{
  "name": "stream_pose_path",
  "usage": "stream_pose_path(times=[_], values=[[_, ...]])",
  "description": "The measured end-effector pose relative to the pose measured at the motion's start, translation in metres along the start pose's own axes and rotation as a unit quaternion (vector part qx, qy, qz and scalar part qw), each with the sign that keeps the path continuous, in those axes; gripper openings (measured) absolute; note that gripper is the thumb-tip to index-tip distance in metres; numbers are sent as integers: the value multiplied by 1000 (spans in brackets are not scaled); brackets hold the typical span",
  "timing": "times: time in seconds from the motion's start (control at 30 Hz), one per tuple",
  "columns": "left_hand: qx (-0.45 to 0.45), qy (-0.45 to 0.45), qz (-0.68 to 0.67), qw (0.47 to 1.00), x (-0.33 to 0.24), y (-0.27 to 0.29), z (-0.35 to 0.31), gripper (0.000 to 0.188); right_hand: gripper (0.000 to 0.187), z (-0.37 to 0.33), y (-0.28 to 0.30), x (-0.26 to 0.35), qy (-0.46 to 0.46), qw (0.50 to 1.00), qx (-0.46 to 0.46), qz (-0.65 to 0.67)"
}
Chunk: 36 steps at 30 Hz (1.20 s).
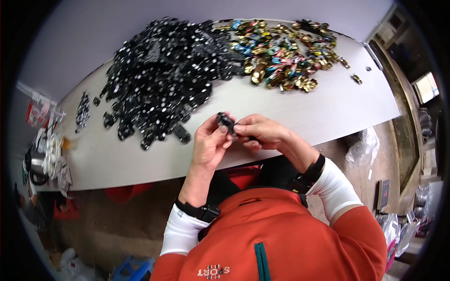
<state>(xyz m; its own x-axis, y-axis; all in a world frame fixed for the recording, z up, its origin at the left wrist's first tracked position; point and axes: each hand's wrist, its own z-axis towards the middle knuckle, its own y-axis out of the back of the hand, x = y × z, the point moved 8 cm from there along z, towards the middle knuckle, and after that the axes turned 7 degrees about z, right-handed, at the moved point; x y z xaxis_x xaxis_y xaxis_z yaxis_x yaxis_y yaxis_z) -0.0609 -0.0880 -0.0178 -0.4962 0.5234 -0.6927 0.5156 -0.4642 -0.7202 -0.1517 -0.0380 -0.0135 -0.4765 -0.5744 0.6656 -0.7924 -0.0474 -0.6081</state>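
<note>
In front of me, over the near edge of the table, my left hand (pixel 208 144) is closed around a small black plastic part (pixel 224 120) that looks like a toy car base. My right hand (pixel 263 132) meets it from the right, thumb and forefinger pinched together against the part's side. Something dark shows between the right fingers, too small to make out. Beyond my hands, to the left, spreads a big heap of similar black parts (pixel 164 77) with shiny spots. Right of that heap lies a pile of gold and coloured toy car bodies (pixel 281 56).
A little heap of small silvery pieces (pixel 83 112) sits on the table (pixel 328 110) at the far left. Near the right end lie a few stray pieces (pixel 357 79). A kettle (pixel 38 165) and cloth stand at the left edge. Clear plastic bags (pixel 363 149) lie beyond the table, right.
</note>
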Motion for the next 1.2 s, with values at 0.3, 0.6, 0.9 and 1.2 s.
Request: stream_pose_path(times=[0.3,0.6,0.9,1.2], values=[[-57,-45,-2,997,7,7,-8,29,18,-149,184,108,344,659,-546,-388],[-63,-51,41,996,5,7,-13,28,33,-158,256,157,214,589,-623,-469],[-34,-59,33,997,5,-2,-12,34,2,-122,205,83,247,921,-171,249],[65,-26,-14,997,7,-24,-15,41,5,-64,110,63,247,932,-255,-74]])
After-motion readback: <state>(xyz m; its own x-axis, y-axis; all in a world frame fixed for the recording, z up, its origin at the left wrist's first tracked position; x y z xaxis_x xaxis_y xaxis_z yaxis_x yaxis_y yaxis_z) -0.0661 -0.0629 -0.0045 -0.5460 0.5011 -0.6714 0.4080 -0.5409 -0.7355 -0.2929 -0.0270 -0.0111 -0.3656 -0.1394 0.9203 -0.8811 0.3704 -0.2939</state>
